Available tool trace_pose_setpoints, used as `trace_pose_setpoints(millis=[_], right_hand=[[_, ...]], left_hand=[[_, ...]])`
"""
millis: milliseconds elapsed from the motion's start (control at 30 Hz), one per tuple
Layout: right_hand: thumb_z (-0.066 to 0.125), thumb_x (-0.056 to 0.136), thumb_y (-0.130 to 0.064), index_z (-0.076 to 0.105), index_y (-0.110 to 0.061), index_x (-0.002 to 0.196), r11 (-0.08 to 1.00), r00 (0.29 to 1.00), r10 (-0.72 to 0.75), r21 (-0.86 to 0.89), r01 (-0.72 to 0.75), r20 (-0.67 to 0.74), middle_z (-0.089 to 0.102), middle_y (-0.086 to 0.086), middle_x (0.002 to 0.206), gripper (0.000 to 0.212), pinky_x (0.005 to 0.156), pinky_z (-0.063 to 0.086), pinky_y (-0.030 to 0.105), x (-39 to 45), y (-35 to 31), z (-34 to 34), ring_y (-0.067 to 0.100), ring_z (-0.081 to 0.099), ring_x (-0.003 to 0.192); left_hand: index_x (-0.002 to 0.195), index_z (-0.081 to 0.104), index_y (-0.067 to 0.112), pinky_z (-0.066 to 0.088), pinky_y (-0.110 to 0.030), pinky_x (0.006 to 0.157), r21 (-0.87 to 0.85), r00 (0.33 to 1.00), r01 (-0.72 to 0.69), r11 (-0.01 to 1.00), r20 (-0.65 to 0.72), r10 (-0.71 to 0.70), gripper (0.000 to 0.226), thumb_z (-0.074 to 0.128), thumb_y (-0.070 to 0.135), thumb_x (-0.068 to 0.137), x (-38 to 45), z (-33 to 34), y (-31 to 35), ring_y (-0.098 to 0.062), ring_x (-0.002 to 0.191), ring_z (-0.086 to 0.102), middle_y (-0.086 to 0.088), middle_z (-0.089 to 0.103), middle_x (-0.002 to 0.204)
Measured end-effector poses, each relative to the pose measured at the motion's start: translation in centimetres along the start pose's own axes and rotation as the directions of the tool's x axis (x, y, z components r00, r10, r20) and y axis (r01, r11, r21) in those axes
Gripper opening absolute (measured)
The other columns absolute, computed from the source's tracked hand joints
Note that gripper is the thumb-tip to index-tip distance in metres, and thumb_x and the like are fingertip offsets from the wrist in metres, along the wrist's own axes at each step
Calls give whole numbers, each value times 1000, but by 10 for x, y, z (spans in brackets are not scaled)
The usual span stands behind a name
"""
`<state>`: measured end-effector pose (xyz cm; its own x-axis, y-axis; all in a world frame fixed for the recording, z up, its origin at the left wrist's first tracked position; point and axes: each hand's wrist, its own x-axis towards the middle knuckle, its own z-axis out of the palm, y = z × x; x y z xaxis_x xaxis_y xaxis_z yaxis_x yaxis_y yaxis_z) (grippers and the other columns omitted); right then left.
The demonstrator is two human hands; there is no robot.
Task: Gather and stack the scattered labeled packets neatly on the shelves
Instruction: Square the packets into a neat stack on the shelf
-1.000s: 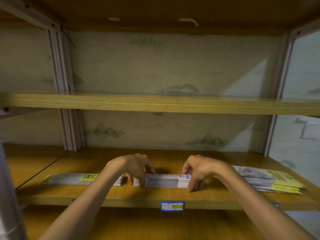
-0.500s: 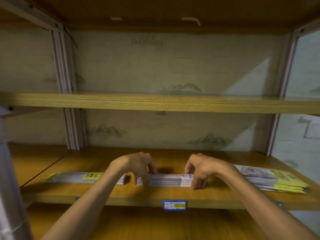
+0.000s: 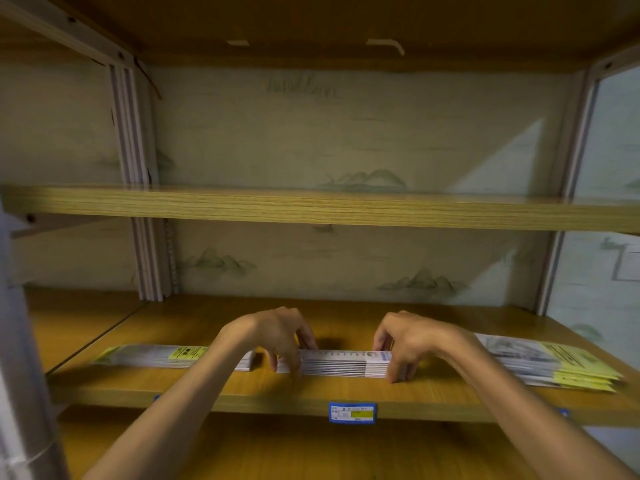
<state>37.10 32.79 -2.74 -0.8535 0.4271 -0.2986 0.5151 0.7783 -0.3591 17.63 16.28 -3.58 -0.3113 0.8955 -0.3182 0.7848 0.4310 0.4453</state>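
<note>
A flat stack of white packets (image 3: 337, 364) lies in the middle of the wooden shelf (image 3: 346, 396), near its front edge. My left hand (image 3: 277, 336) grips the stack's left end with curled fingers. My right hand (image 3: 407, 342) grips its right end the same way. A second stack of packets with yellow labels (image 3: 166, 355) lies to the left, partly behind my left forearm. A third, looser pile with yellow ends (image 3: 557, 365) lies fanned out at the right of the shelf.
A blue and yellow price tag (image 3: 352, 412) sits on the shelf's front edge. An upper shelf board (image 3: 311, 207) crosses above. Metal uprights (image 3: 152, 258) stand at the left and right, and a grey post (image 3: 20, 375) is close at the left.
Both hands stay on the ends of the middle stack; the fingers have shifted slightly along its ends. The view has drifted a little.
</note>
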Motion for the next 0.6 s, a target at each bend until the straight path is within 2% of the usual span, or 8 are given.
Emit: trace_pose_setpoints(millis=[133,267,333,400,467,533,600], right_hand=[[84,74,-10,61,-19,116,1000,1000,2,-9,-1,24,62,0,115,49,72,62,28,-1,0,-3,19,68,91],[84,75,-37,61,-27,121,996,999,-44,-75,44,-3,60,-6,118,53,65,55,21,-4,-4,-8,14,62,97],[80,79,-43,63,-26,123,995,997,-72,-67,70,-31,61,-6,118,50,63,53,21,-5,-5,-7,13,61,97],[78,81,-40,66,-25,120,995,995,-87,-55,84,-45,62,-6,115,44,64,56,21,-5,-6,-4,13,62,95],[79,81,-35,67,-24,117,994,994,-99,-51,96,-54,62,-6,112,39,67,60,24,-4,-5,-1,14,63,93],[80,80,-32,68,-24,116,994,993,-101,-43,98,-60,63,-6,111,39,68,62,29,-4,-4,1,15,64,94],[82,79,-31,68,-23,115,995,993,-98,-36,96,-62,62,-7,112,39,64,61,27,-3,-4,2,16,63,94]], left_hand=[[132,61,21,61,-28,66,23,999,11,1000,37,-11,60,82,7,77,-2,-3,7,-24,105,64,8,58,118],[140,53,30,61,-35,81,105,999,30,994,32,-34,72,85,20,76,-4,-8,14,-19,111,60,6,58,133],[139,54,30,56,-31,86,190,1000,-11,982,-17,14,69,85,29,76,-3,-8,16,-14,111,58,9,60,132],[134,60,28,49,-21,80,230,996,-56,972,-49,69,61,83,31,77,0,-5,18,-8,106,58,9,63,127],[126,67,26,46,-19,74,235,993,-75,969,-69,93,51,83,29,78,3,-2,18,-7,101,59,9,66,121],[120,71,26,49,-21,76,233,991,-81,969,-89,104,46,85,27,76,6,0,16,-9,101,61,9,69,117],[117,73,26,52,-23,81,233,988,-89,968,-100,115,44,86,29,75,7,0,14,-9,102,62,10,70,114]])
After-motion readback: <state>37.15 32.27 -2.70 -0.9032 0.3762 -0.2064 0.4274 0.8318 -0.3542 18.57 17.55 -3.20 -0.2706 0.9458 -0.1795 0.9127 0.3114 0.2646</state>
